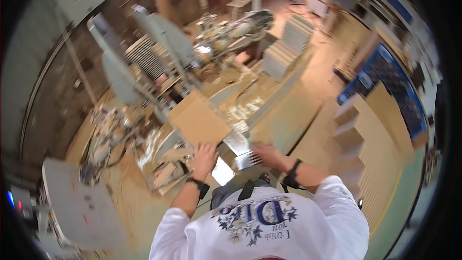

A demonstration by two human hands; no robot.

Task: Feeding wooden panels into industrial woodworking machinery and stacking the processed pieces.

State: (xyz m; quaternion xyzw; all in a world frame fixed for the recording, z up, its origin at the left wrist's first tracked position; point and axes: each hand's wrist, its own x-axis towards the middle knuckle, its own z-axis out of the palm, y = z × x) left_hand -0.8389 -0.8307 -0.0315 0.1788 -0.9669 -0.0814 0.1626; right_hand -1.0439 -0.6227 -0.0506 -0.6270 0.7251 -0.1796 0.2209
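Note:
A flat tan board (199,118) lies on the woodworking machine in front of me. Its near edge meets my left hand (206,156), whose fingers are stretched out over that edge. Close to the board's right corner is a shiny slotted metal piece (248,160), which looks like part of the machine. My right hand (269,156) is at the right side of this piece, apart from the board. Its fingers are blurred, so I cannot make out whether they grip anything. Both wrists wear black bands.
Large grey discs or guards (166,36) stand beyond the board, with motors (243,26) on the far side. Stacked panels (284,53) sit at the back right. A tall stack of boards (370,154) is at my right. Offcuts (171,171) lie at left, near a grey panel (79,202).

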